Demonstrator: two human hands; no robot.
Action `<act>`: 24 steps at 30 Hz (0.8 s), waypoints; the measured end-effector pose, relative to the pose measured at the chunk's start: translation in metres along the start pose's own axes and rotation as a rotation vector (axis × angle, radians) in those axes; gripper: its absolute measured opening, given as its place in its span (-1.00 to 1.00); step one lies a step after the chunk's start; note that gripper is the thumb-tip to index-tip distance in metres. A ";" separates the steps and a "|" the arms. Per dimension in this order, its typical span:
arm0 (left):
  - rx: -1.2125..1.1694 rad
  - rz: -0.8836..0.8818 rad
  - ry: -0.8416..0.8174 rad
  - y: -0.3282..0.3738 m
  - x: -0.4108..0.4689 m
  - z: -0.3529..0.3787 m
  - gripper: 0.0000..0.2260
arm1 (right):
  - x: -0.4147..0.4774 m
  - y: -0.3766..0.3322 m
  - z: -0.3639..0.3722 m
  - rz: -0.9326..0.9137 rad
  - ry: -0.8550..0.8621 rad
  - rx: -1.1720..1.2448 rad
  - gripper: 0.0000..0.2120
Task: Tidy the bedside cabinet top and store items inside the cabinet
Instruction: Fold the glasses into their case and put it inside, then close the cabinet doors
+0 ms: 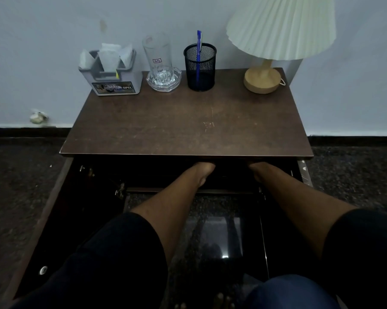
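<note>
The brown bedside cabinet top (pixel 183 128) carries a row of items along its back edge: a grey tissue box (pixel 112 74), a tall glass (pixel 158 54) standing in a glass ashtray (pixel 163 82), a black mesh pen holder (pixel 200 68) with a blue pen (pixel 198 41), and a lamp (pixel 263 79) with a pleated shade. Both cabinet doors hang open. My left hand (pixel 204 168) and my right hand (pixel 256 167) reach into the dark cabinet under the top. Their fingers are hidden behind the top's front edge.
The left cabinet door (pixel 54 219) swings out to the left, the right door (pixel 277 230) towards me. Dark speckled floor lies around the cabinet. A pale wall stands behind it. My knee (pixel 290 291) and bare toes show at the bottom.
</note>
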State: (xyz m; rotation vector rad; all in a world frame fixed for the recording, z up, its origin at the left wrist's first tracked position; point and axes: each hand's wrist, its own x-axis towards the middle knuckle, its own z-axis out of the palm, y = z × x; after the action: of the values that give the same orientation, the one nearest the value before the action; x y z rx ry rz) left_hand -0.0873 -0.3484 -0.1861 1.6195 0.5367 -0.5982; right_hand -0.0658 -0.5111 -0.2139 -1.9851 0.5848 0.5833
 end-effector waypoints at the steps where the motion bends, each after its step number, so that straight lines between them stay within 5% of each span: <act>1: 0.009 0.029 0.016 -0.002 0.000 -0.002 -0.62 | -0.003 -0.002 0.002 -0.004 0.002 -0.010 -0.58; 9: -0.066 0.034 0.214 -0.001 -0.037 -0.032 -0.91 | -0.050 -0.005 -0.002 -0.078 0.165 0.017 -0.55; 12: -0.007 0.058 0.249 -0.004 -0.064 -0.056 -0.74 | -0.077 -0.006 -0.010 -0.117 0.143 0.040 -0.56; 15: 0.095 0.113 0.280 -0.012 -0.091 -0.088 -0.77 | -0.093 0.000 -0.020 -0.182 0.123 0.062 -0.46; 19: 0.141 0.201 0.384 -0.019 -0.136 -0.144 -0.81 | -0.146 -0.009 -0.032 -0.265 0.138 0.049 -0.85; 24: 0.325 0.248 0.609 -0.041 -0.192 -0.219 -0.84 | -0.199 -0.007 -0.048 -0.325 0.189 0.055 -0.88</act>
State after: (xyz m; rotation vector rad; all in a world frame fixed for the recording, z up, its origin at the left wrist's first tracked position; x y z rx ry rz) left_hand -0.2418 -0.1275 -0.0693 2.1511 0.6868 0.0118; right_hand -0.2075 -0.5185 -0.0656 -2.0401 0.3735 0.1798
